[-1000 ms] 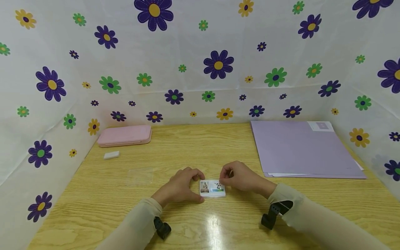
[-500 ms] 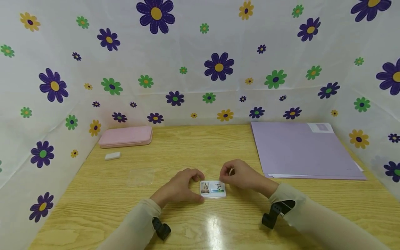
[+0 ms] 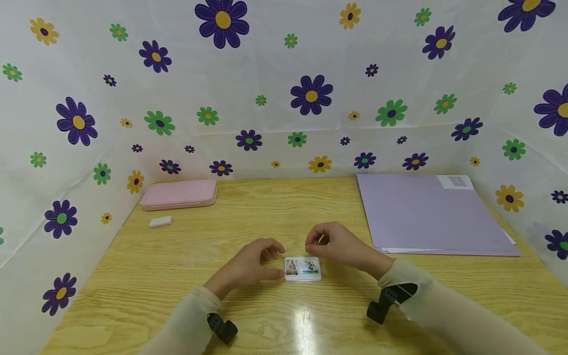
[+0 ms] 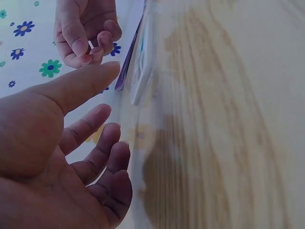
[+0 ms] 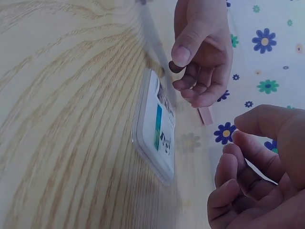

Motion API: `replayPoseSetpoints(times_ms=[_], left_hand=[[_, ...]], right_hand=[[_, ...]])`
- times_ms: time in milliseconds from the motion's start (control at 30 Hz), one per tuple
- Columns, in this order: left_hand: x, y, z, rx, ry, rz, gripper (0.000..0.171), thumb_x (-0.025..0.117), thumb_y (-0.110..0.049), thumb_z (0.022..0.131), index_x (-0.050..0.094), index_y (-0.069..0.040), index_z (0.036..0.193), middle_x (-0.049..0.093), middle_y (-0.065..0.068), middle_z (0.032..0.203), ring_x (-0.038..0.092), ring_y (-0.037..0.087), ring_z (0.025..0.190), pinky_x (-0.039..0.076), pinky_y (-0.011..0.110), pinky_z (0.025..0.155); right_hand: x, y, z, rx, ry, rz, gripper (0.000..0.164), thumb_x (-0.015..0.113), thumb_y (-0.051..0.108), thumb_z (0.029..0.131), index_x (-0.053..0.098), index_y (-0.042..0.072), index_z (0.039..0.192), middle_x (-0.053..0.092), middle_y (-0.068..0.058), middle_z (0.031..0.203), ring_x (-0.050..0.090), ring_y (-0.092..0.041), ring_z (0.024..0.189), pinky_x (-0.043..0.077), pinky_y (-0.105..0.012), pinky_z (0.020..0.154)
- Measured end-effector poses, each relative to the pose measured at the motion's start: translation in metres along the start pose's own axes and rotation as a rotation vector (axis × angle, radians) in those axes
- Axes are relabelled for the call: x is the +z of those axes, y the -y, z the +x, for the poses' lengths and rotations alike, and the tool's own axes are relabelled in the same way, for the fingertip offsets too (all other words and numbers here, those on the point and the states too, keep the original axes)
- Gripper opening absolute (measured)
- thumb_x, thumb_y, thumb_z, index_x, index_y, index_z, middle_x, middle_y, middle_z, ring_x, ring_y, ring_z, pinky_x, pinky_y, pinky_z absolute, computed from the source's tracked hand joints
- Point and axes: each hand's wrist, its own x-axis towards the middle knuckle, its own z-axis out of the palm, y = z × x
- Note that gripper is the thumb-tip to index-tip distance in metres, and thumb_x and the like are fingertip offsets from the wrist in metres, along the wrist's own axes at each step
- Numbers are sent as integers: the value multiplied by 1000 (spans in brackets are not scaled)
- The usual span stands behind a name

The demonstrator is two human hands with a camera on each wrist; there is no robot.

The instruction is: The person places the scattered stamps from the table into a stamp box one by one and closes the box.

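A small flat white case [image 3: 302, 276] with a clear edge lies on the table between both hands. Two small pictures show on its face: a seated figure and a panda. To its left, my left hand [image 3: 246, 266] has thumb and fingers spread apart, with nothing between them; the left wrist view shows them off the case [image 4: 143, 71]. Beyond the case's far right corner hovers my right hand [image 3: 341, 248], its fingers loosely curled. In the right wrist view its thumb and forefinger tips come close together with no object visible between them, and the case [image 5: 152, 126] lies apart.
Left of the hands lies a thin transparent sheet [image 3: 200, 252]. Farther back are a white eraser-like block [image 3: 160, 222] and a pink pencil case [image 3: 179, 193]. A purple folder [image 3: 426, 212] with papers inside occupies the right rear. Flowered white cloth [image 3: 266, 113] walls the table.
Both hands have come off the case: the left hand drew back slightly to the left, the right hand rose slightly up and leftward. The case has stayed in place.
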Motion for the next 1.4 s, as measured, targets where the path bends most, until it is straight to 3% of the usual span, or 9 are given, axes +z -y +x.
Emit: replayPoseSetpoints(times_ms=[367, 700, 867, 1100, 1400], left_hand=[[-21, 1, -15, -6, -90, -10, 35, 76, -24, 89, 64, -14, 121, 61, 4, 118, 57, 25, 107, 47, 46, 90], [-44, 7, -32, 13, -121, -35, 38, 75, -27, 90, 63, -11, 123, 61, 11, 119, 59, 24, 104, 51, 41, 83], [-63, 16, -45, -1, -145, -21, 42, 75, -28, 90, 61, -13, 127, 61, 11, 121, 58, 28, 109, 47, 43, 86], [-93, 34, -64, -38, -168, 33, 50, 77, -30, 88, 58, -14, 132, 59, 11, 126, 56, 30, 113, 46, 42, 86], [-119, 51, -83, -48, -175, 109, 59, 78, -32, 86, 53, -20, 138, 58, 10, 129, 54, 31, 117, 44, 48, 89]], right_hand=[[10, 12, 13, -74, -1, 34, 19, 72, 14, 91, 67, 3, 105, 65, -2, 95, 61, -20, 87, 52, -32, 74], [28, 32, 22, -92, 11, 80, 19, 72, 15, 91, 67, 8, 108, 65, -4, 102, 60, -20, 91, 53, -32, 72], [38, 43, 30, -129, 26, 100, 23, 72, 16, 91, 66, 8, 112, 63, -6, 110, 59, -20, 93, 53, -32, 73], [51, 56, 40, -123, 43, 113, 31, 74, 18, 90, 64, 13, 118, 61, 2, 115, 59, -19, 98, 53, -33, 75], [70, 66, 53, -133, 83, 146, 44, 76, 21, 88, 58, 12, 128, 56, 2, 124, 55, -31, 113, 51, -32, 82]])
